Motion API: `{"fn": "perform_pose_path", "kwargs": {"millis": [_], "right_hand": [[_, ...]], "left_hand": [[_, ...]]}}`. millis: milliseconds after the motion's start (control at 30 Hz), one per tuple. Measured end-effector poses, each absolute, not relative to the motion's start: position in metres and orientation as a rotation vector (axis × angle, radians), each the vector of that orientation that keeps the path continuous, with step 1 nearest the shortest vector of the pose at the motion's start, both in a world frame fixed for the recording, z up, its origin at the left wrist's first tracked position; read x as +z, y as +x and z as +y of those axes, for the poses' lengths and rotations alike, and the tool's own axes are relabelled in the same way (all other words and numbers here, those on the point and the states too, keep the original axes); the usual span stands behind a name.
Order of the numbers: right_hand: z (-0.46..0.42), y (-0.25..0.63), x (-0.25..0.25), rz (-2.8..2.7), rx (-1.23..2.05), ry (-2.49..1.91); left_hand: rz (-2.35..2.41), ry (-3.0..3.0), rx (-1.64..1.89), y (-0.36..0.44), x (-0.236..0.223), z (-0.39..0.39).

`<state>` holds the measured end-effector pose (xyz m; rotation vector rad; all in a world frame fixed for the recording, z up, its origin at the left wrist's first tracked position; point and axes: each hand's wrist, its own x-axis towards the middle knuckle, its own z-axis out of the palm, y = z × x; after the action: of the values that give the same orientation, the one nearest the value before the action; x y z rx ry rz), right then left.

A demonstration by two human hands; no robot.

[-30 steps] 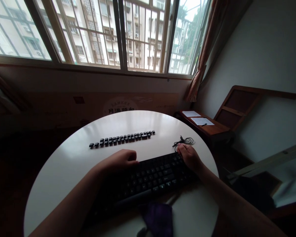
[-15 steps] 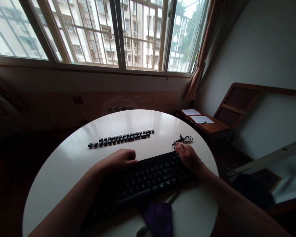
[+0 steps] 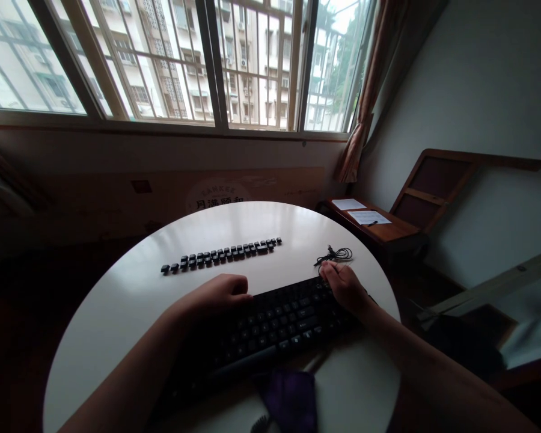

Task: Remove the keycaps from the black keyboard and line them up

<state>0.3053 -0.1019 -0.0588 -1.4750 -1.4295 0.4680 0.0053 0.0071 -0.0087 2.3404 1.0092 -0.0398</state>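
A black keyboard [image 3: 270,328] lies at a slant on the round white table [image 3: 130,313]. At its far edge, left of centre, my left hand [image 3: 225,290] is closed, with the thumb along the edge; the other fingers are curled and partly hidden. My right hand [image 3: 342,284] is over the keyboard's far right corner, thumb and fingertips pinched together. What lies between those fingertips is too small to make out. Just beyond it is a coiled black cable [image 3: 340,253]. Black keycaps [image 3: 225,254] stand in two rows across the table behind the keyboard.
Close to me lie a purple cloth-like item [image 3: 291,400], a thin stick-like tool [image 3: 316,359] and a dark bristled thing [image 3: 260,423], partly cut off. Beyond the table on the right, a wooden chair [image 3: 406,231] carries papers and a pen. A barred window spans the back.
The view has shifted very slightly. Both hands and the keyboard keep nearly the same places, and the keycap rows look unchanged.
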Motion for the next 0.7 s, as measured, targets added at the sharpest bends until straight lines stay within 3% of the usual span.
{"fn": "perform_pose_path", "kwargs": {"millis": [200, 433, 567, 700], "right_hand": [[-0.097, 0.312, -0.059, -1.071, 0.675, -1.365], [-0.097, 0.312, -0.057, -1.134, 0.724, -1.285], [-0.096, 0.300, -0.028, -1.480, 0.702, -1.248], [-0.093, 0.270, 0.035, -2.121, 0.666, -1.193]], "left_hand": [[1.000, 2.352, -0.039, 0.005, -0.009, 0.007], [1.004, 2.401, -0.014, 0.005, -0.004, 0.001], [1.012, 2.473, 0.036, 0.006, 0.004, -0.004], [0.993, 2.490, 0.193, 0.007, 0.008, -0.006]]}}
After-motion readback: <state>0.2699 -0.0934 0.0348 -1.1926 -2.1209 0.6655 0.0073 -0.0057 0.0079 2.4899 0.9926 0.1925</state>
